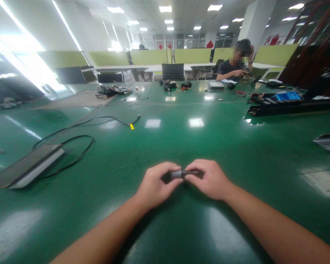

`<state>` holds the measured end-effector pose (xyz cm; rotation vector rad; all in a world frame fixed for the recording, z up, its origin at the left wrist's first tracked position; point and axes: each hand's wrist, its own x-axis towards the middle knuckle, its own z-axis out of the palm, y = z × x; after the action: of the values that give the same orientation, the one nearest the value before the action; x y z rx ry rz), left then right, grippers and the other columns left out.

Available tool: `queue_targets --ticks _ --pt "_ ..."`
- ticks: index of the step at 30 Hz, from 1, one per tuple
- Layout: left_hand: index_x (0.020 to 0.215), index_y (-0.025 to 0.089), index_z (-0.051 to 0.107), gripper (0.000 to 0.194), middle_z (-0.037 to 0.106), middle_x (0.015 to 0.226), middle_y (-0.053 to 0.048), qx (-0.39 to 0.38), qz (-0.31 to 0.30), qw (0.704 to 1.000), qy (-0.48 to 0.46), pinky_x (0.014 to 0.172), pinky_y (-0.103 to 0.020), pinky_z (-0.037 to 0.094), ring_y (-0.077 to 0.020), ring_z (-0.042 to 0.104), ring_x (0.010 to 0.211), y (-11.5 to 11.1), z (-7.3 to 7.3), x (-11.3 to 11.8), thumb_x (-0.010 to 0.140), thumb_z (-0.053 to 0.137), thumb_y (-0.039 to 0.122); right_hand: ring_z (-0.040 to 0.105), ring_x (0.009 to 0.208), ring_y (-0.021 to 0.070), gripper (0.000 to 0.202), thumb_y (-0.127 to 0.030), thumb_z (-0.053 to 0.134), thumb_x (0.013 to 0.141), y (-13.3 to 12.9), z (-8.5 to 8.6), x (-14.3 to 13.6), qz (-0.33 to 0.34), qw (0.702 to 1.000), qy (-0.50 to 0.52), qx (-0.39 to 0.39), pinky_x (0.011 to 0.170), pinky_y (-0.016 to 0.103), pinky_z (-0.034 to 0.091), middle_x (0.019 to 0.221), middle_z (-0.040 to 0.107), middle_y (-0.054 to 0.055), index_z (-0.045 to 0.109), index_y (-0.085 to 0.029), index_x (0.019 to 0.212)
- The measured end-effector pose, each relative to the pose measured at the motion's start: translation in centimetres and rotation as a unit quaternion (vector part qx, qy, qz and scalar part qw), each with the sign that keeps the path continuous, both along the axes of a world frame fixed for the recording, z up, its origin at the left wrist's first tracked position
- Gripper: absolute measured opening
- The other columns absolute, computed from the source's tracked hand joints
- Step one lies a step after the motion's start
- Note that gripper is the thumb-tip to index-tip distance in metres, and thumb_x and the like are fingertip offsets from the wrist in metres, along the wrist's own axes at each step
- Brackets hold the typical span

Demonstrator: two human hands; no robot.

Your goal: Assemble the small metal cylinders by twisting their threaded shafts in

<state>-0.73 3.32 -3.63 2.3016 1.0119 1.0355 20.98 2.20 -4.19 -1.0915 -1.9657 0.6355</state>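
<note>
Just above the green table (112, 146), a small grey cylinder (176, 174) with a thin dark ribbed shaft (191, 172) pointing right is held between my two hands. My left hand (158, 183) pinches the cylinder's body between thumb and fingers. The fingers of my right hand (210, 179) close round the shaft, near where it meets the cylinder. The fingertips of both hands are close together, and parts of the shaft are hidden behind them.
A flat dark-topped device (24, 165) lies at the left, with a black cable (92, 141) looping beside it and a yellow tag (131, 126). Black trays (286, 108) holding blue packs stand at the right. Across the table sits a person (231, 68) among small parts.
</note>
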Motion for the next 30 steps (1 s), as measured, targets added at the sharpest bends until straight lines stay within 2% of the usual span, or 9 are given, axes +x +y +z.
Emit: queue_targets --ticks 14,30 --pt "0.099 0.021 0.068 0.019 0.073 0.099 -0.002 -0.003 0.005 1.0 0.005 0.084 -0.026 0.053 -0.0153 0.069 0.091 0.12 -0.17 -0.17 0.082 0.074 0.026 0.066 0.076 0.0157 0.009 -0.015 0.072 0.081 0.1 0.0 0.26 0.0 1.0 -0.008 0.006 0.07 0.027 0.047 0.084 0.073 0.001 0.074 -0.02 0.088" --pt "0.099 0.019 0.069 0.019 0.074 0.098 -0.006 0.001 0.01 1.0 0.006 0.084 -0.031 0.056 -0.019 0.069 0.089 0.14 -0.01 -0.16 0.082 0.073 0.027 0.066 0.075 0.0164 0.008 -0.015 0.071 0.081 0.17 0.14 0.33 -0.005 1.0 -0.014 0.009 0.07 0.027 0.047 0.083 0.073 0.002 0.073 -0.019 0.087"
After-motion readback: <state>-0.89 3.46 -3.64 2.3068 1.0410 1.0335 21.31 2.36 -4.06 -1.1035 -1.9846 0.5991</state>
